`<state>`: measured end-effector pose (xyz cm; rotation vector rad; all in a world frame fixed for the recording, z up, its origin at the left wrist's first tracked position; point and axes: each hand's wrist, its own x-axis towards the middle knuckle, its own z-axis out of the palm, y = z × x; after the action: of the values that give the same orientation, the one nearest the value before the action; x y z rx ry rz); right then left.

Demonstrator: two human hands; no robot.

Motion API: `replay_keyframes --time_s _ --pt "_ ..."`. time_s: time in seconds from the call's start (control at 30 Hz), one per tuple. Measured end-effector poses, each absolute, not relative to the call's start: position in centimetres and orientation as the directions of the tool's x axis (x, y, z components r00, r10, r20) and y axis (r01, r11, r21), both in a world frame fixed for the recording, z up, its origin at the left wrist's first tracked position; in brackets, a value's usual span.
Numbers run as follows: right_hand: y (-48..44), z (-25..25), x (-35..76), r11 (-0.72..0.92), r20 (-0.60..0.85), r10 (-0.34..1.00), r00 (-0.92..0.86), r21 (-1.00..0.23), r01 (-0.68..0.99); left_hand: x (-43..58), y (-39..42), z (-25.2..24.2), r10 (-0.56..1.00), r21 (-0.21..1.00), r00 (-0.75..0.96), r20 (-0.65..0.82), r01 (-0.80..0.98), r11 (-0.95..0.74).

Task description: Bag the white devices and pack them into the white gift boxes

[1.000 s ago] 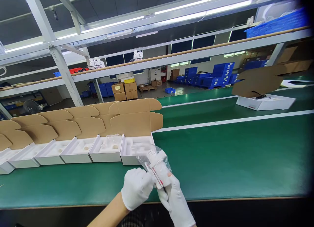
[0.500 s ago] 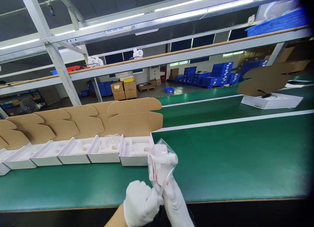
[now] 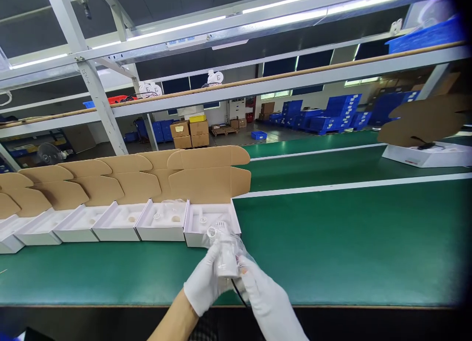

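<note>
A white plastic device (image 3: 226,262) with a round end and a slotted top sits in a clear plastic bag (image 3: 239,243), and a black cable (image 3: 239,293) hangs from its lower end. My left hand (image 3: 206,281), in a white glove, is wrapped around its left side. On the other side, my gloved right hand (image 3: 256,284) grips the device and bag near the bottom; some of its fingers are hidden behind. Just beyond the hands is an open white box (image 3: 206,239) with a moulded white insert, partly covered by the device and bag.
Several more open white boxes (image 3: 158,233) with raised brown lids form a row to the left. Green conveyor surface (image 3: 332,242) spreads to the right, where another open box (image 3: 424,156) stands farther back. A metal frame with a shelf rail (image 3: 295,79) crosses overhead.
The bagged device has turned and come lower and left; its slotted top and black cable now show. My left hand has opened from a fist and moved up around it.
</note>
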<state>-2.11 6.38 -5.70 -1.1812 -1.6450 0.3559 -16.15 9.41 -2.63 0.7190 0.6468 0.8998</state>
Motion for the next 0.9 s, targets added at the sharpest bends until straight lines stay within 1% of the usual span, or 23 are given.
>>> replay_keyframes --time_s 0.07,0.13,0.17,0.2,0.23,0.27,0.3,0.33,0.4,0.43,0.5,0.53,0.6,0.7,0.77,0.8,0.83,0.9 --pt "6.4 -5.3 -1.1 0.433 0.719 0.687 0.107 -0.523 0.735 -16.0 9.1 -3.1 0.828 0.723 0.529 -0.187 -0.496 0.480" --pt "6.5 -4.9 -0.3 0.351 0.839 0.522 0.152 -0.374 0.859 -15.8 8.7 -3.5 0.802 0.703 0.569 -0.183 -0.495 0.512" --pt "6.6 -4.7 -0.1 0.363 0.876 0.470 0.110 -0.305 0.881 -15.7 8.5 -3.7 0.794 0.703 0.579 -0.188 -0.485 0.520" --pt "6.7 -4.6 0.1 0.419 0.895 0.445 0.034 -0.242 0.875 -15.5 8.3 -3.9 0.791 0.705 0.579 -0.199 -0.477 0.526" --pt "6.8 -4.5 0.1 0.497 0.894 0.445 -0.047 -0.203 0.844 -15.4 8.1 -4.1 0.791 0.700 0.574 -0.212 -0.476 0.533" --pt "6.9 -4.3 0.1 0.573 0.877 0.466 -0.117 -0.199 0.795 -15.3 7.9 -4.3 0.794 0.683 0.563 -0.230 -0.488 0.544" --pt "6.9 -4.2 0.0 0.627 0.853 0.498 -0.157 -0.229 0.745 -15.3 7.8 -4.5 0.803 0.654 0.544 -0.244 -0.519 0.550" --pt "7.0 -4.0 -0.1 0.658 0.826 0.538 -0.171 -0.284 0.697 -15.4 7.7 -4.6 0.812 0.616 0.524 -0.258 -0.558 0.556" --pt "7.3 -3.4 -0.4 0.658 0.761 0.632 -0.145 -0.429 0.618 -15.6 7.5 -4.8 0.831 0.550 0.481 -0.280 -0.628 0.550" --pt "7.4 -3.0 -0.5 0.650 0.722 0.678 -0.142 -0.498 0.574 -15.8 7.4 -4.9 0.842 0.537 0.460 -0.281 -0.652 0.535" --pt "7.8 -2.3 -0.7 0.626 0.646 0.747 -0.157 -0.605 0.492 -15.9 7.3 -4.9 0.877 0.551 0.403 -0.262 -0.684 0.478" --pt "8.0 -2.0 -0.7 0.614 0.615 0.770 -0.169 -0.641 0.461 -15.9 7.3 -4.7 0.895 0.579 0.373 -0.243 -0.685 0.442" --pt "8.3 -1.6 -1.0 0.586 0.558 0.806 -0.198 -0.701 0.406 -15.7 7.3 -4.2 0.936 0.673 0.310 -0.170 -0.657 0.340" --pt "8.9 -1.2 -1.8 0.504 0.439 0.859 -0.261 -0.812 0.295 -15.5 7.2 -2.1 0.975 0.840 0.221 -0.002 -0.529 0.121" --pt "9.5 -0.4 -2.7 0.457 0.382 0.866 -0.323 -0.866 0.201 -16.2 7.3 0.1 0.975 0.930 0.188 0.117 -0.366 -0.041" --pt "9.8 0.2 -3.0 0.470 0.396 0.852 -0.343 -0.867 0.166 -16.8 7.5 1.3 0.963 0.957 0.215 0.164 -0.270 -0.103" --pt "10.3 0.9 -3.3 0.514 0.440 0.825 -0.355 -0.846 0.144 -17.6 7.8 2.4 0.946 0.972 0.264 0.191 -0.188 -0.143" --pt "11.4 2.8 -3.6 0.644 0.572 0.747 -0.339 -0.748 0.158 -19.2 8.8 3.6 0.914 0.981 0.359 0.187 -0.110 -0.158"
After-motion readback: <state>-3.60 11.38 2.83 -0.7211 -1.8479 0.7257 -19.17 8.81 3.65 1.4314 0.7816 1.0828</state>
